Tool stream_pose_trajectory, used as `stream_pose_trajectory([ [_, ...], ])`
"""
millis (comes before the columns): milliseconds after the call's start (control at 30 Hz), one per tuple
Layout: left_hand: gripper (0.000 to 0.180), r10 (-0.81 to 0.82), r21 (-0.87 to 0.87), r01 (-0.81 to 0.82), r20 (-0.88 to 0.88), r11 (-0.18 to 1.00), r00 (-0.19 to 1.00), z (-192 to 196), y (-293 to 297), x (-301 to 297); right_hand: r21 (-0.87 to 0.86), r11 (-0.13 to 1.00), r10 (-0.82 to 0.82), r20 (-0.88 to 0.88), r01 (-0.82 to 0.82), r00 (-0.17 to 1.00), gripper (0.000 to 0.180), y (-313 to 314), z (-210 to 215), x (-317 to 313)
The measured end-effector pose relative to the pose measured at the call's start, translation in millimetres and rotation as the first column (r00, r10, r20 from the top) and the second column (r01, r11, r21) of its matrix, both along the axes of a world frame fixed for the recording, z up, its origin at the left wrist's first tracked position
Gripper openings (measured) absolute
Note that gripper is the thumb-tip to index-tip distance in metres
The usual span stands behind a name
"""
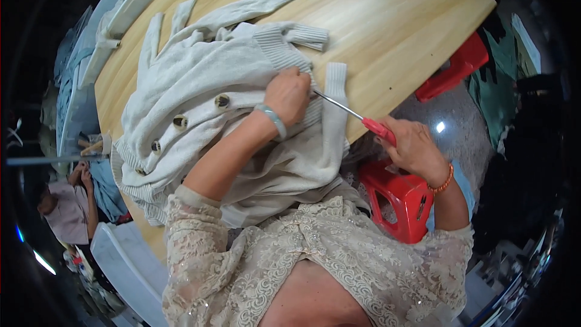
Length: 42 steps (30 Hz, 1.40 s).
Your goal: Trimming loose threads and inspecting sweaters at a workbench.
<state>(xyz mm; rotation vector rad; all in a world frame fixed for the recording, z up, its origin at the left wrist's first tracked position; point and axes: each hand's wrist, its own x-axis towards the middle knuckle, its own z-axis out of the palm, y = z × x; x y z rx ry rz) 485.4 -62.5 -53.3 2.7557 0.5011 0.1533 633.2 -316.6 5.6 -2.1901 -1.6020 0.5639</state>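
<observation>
A cream knitted cardigan with large dark buttons lies bunched over the near left part of the wooden table, its sleeves folded about. My left hand is closed on the cardigan's ribbed edge, knuckles up. In my right hand is a red-handled tool with a thin straight metal shaft. The shaft points left and its tip reaches the knit right beside my left fingers. What shape the tip has I cannot make out. One ribbed cuff lies just under the shaft.
The wooden table extends beyond the cardigan. Red plastic stools stand at its right side. White plastic bins holding fabric line the left. Another person handles blue cloth at the far left. Dark and green garments are piled at the right.
</observation>
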Motion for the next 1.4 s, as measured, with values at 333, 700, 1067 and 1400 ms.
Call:
stream_pose_trajectory([
  [333,0.016,0.013,-0.256,0.039,0.198,0.966,0.980,9.4,-16.6,-18.5,0.105,0.994,-0.017,-0.070,0.025,0.997,0.028,3.0,-11.9,-5.5],
  [700,0.030,0.354,0.147,-0.390,0.223,0.909,0.908,125.3,-6.8,-297.0,0.383,0.922,0.020,0.095,-0.055,0.995,0.037,83.0,7.6,-54.4],
  [1067,0.033,0.222,0.545,-0.194,0.014,0.816,0.975,82.1,11.8,-352.9,0.361,0.823,0.443,0.072,-0.438,0.893,0.020,201.6,18.3,-136.8],
  [1400,0.028,0.096,0.484,-0.155,0.146,0.861,0.985,99.8,33.9,-348.3,0.510,0.773,0.453,-0.025,-0.378,0.891,0.030,227.3,41.2,-164.5],
])
